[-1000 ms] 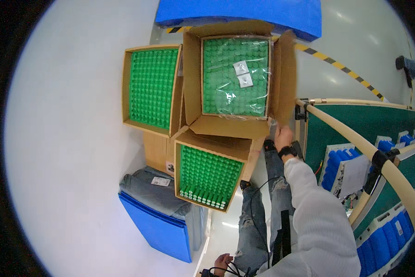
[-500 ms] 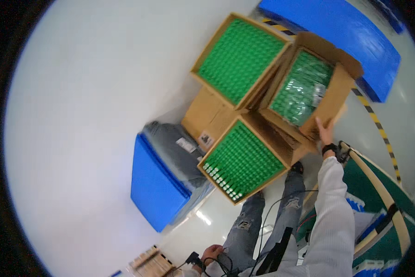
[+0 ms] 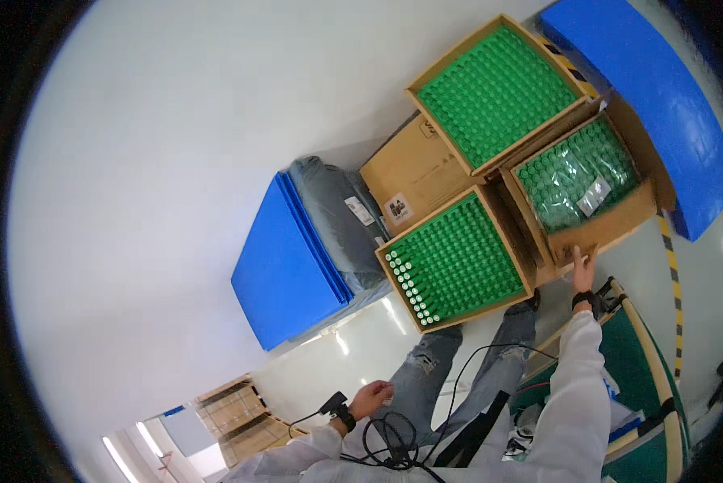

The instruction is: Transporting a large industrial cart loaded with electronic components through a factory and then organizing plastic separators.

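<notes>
Right hand (image 3: 582,270) flat, fingers extended, touching flap of bagged-cylinder carton (image 3: 587,189); nothing gripped. Carton sits right of open cylinder tray (image 3: 454,262). Left hand (image 3: 371,398) idle, loosely curled, well below tray. Step looks like opening carton; next likely needs a grip on the flap.

Bright, even indoor light fills the view. The pale floor (image 3: 160,177) is close to washed out, with small glare spots near the blue board (image 3: 289,266). Shadows are soft and short, the clearest a grey band beside the boxes (image 3: 458,258). Ceiling lights show as white streaks at the lower left. Fisheye distortion bends the straight box edges and the striped floor tape (image 3: 671,266), and a black vignette rings the frame. The centre is sharp; detail softens toward the rim.
</notes>
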A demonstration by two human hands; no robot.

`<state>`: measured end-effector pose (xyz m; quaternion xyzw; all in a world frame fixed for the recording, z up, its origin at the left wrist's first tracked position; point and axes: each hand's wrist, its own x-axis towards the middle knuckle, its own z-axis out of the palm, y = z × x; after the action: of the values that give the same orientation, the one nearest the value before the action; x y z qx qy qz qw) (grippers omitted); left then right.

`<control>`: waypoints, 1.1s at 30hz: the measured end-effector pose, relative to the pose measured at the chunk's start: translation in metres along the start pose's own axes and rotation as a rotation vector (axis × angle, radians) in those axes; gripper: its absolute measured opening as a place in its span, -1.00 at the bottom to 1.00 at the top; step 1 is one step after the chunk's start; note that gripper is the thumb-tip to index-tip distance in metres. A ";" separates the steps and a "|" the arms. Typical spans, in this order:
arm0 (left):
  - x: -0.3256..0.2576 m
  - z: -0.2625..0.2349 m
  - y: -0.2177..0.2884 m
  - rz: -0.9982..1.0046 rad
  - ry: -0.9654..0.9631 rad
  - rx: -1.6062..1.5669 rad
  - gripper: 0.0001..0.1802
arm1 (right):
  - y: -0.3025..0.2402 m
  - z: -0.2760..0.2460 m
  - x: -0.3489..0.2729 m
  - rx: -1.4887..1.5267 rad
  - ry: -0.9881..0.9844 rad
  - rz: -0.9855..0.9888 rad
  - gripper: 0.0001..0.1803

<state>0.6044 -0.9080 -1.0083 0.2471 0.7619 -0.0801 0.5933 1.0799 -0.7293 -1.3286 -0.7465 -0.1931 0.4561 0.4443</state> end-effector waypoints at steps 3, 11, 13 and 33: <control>-0.016 -0.026 0.030 0.050 0.049 0.003 -0.67 | -0.024 0.015 -0.035 0.115 -0.058 0.269 -0.10; 0.056 -0.071 0.092 0.557 0.160 0.164 -0.68 | 0.061 -0.028 -0.095 0.558 -0.210 0.468 -0.66; 0.083 -0.081 0.124 0.584 0.169 0.105 -0.68 | 0.062 -0.045 -0.109 0.685 -0.436 0.459 -0.70; 0.229 0.127 0.481 1.506 0.300 0.695 -0.37 | 0.125 -0.109 -0.033 0.293 0.700 0.332 -0.39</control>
<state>0.9013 -0.4800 -1.1783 0.8659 0.3962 0.1408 0.2709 1.1413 -0.8720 -1.3960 -0.8063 0.1600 0.2628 0.5052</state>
